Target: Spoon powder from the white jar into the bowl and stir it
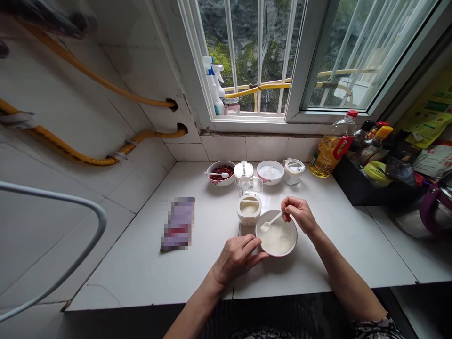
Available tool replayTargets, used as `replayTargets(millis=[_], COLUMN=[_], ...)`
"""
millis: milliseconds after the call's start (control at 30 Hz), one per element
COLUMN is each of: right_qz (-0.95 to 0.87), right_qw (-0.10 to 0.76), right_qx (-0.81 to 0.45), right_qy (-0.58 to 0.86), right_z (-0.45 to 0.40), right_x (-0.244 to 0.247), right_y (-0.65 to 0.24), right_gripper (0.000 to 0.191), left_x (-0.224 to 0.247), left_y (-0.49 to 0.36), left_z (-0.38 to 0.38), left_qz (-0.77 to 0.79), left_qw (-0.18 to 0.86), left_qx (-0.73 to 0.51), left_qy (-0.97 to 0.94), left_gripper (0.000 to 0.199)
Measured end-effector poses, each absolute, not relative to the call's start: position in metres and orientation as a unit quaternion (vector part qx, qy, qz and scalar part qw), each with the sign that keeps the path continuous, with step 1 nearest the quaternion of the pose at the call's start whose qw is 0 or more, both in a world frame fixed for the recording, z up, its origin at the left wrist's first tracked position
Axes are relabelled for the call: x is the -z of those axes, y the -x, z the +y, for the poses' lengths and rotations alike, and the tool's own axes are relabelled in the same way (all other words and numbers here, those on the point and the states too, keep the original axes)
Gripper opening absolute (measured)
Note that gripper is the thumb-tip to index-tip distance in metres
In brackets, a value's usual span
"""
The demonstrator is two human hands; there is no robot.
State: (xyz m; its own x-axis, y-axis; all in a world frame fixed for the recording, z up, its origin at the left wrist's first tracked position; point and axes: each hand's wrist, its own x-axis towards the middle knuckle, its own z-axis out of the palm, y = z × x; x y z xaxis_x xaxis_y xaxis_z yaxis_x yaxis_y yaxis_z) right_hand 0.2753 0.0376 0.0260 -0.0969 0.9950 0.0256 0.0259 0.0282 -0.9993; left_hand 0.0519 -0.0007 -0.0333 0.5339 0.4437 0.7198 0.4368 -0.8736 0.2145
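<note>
A white bowl [278, 245] with a reddish rim holds a pale, cream-white powder. My left hand [240, 256] grips the bowl's left edge between thumb and fingers. Pinched in my right hand [296, 213] is the handle of a small white spoon [265, 227]; the spoon's head is over the left part of the bowl, with some white powder in it. Just behind and left of the bowl stands a cream jar [249, 217], its clear lid [250, 185] raised and pale contents inside.
Along the back wall stand a bowl of red beans [221, 182] with a white spoon, a closed jar [243, 169], a bowl of white grains [270, 181] and another jar [294, 175]. An oil bottle [323, 155] and black rack [348, 190] are right. A blurred purple packet [177, 223] lies left.
</note>
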Motion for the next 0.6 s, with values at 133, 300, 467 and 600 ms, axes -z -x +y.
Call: replayTargets(millis=[133,300,467,600], right_qz=[-0.495,-0.495,-0.625,-0.798], right_qw=[0.499,0.545,0.554,0.460], right_qx=[-0.531,-0.508,-0.335,-0.087], right_qy=[0.472,0.448,0.436,0.379], right_z=[0.040,0.038,0.029,0.027], right_x=[-0.028,-0.023,-0.019,-0.019], right_y=[-0.277,-0.270,-0.262,-0.260], right_gripper=[0.007,0.005,0.005,0.015], left_x=[0.034,0.033,0.032,0.032], left_y=[-0.052,-0.052,-0.052,-0.052], left_z=[-0.001,-0.001,-0.001,-0.001], left_qz=[0.249,0.254,0.246,0.256], left_qw=[0.008,0.000,-0.012,-0.015], left_qx=[-0.414,-0.414,-0.427,-0.428], left_qy=[-0.876,-0.874,-0.870,-0.867], left_gripper=[0.024,0.024,0.023,0.023])
